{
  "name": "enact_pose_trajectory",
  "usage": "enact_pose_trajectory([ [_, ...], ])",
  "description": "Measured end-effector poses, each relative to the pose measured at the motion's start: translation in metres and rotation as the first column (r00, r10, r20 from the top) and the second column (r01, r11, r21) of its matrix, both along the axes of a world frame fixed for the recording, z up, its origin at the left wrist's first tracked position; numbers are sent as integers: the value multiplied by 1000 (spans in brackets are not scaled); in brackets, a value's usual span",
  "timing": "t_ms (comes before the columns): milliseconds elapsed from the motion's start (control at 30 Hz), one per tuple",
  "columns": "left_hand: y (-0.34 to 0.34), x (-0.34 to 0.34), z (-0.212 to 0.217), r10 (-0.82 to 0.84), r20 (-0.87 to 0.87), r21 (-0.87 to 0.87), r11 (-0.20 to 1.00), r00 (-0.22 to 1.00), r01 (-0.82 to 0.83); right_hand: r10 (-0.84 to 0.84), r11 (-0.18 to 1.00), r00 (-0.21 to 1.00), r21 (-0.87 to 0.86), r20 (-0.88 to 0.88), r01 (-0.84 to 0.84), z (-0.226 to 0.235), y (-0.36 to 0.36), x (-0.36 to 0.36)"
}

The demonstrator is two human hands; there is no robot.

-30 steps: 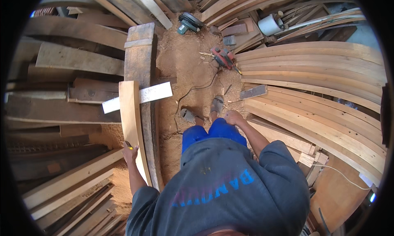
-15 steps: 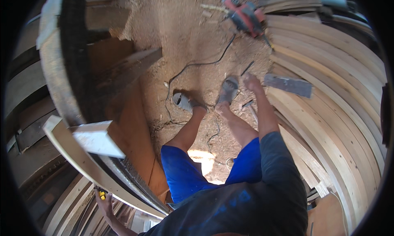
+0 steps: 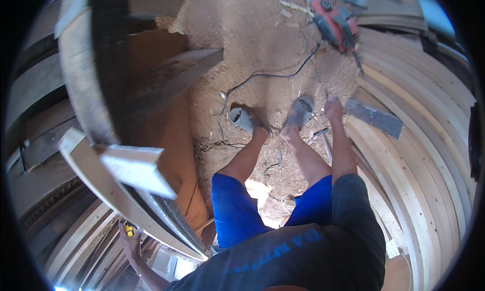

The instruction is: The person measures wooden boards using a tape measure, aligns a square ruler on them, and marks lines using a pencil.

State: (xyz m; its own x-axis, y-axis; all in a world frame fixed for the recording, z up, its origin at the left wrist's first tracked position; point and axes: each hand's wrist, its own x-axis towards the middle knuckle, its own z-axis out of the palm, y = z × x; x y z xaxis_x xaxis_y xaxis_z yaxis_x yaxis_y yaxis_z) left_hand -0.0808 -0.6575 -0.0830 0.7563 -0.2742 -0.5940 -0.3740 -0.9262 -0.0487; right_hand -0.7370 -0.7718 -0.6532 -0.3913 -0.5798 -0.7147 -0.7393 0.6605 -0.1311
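Note:
At the lower left, my left hand (image 3: 132, 246) is closed around a small yellow and black tape measure (image 3: 130, 230). It is held against the outer edge of a pale curved wooden piece (image 3: 96, 177). A white-faced wooden block (image 3: 137, 170) lies across that piece, beside a dark-edged curved timber (image 3: 83, 73). My right hand (image 3: 333, 110) hangs down on the other side, next to my right shoe, with its fingers closed. A thin dark stick, like a pencil, shows only faintly at its fingertips. A grey-brown short board (image 3: 374, 118) lies just right of that hand.
A red electric planer (image 3: 332, 23) lies on the sawdust-covered floor, and a black cable (image 3: 262, 75) winds from it towards my feet. Long curved planks (image 3: 409, 154) are stacked along the right. More curved timbers (image 3: 83, 235) lean at the lower left.
The view has shifted, so the floor, planer and planks appear farther right. My left hand stays at the curved piece's edge. The dark stick in my right hand shows less clearly than before.

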Motion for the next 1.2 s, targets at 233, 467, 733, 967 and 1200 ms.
enact_pose_trajectory([
  [233,7,0,3,-223,23,-104,969,975,224,154,986,964,30,219,-165,190,28,82],
  [467,37,1,-1,-134,154,-47,989,979,143,395,916,743,-295,540,-273,403,-2,207],
  [733,-16,-82,26,202,-756,-529,373,623,-762,760,611,300,-477,576,-632,627,-48,358],
  [967,-70,-166,22,-278,-945,220,-150,-173,-964,940,327,123,-736,319,-592,613,-50,407],
  [1200,-79,-159,8,-417,-902,254,-301,-113,-919,824,204,-117,-482,555,-852,627,-107,454],
])
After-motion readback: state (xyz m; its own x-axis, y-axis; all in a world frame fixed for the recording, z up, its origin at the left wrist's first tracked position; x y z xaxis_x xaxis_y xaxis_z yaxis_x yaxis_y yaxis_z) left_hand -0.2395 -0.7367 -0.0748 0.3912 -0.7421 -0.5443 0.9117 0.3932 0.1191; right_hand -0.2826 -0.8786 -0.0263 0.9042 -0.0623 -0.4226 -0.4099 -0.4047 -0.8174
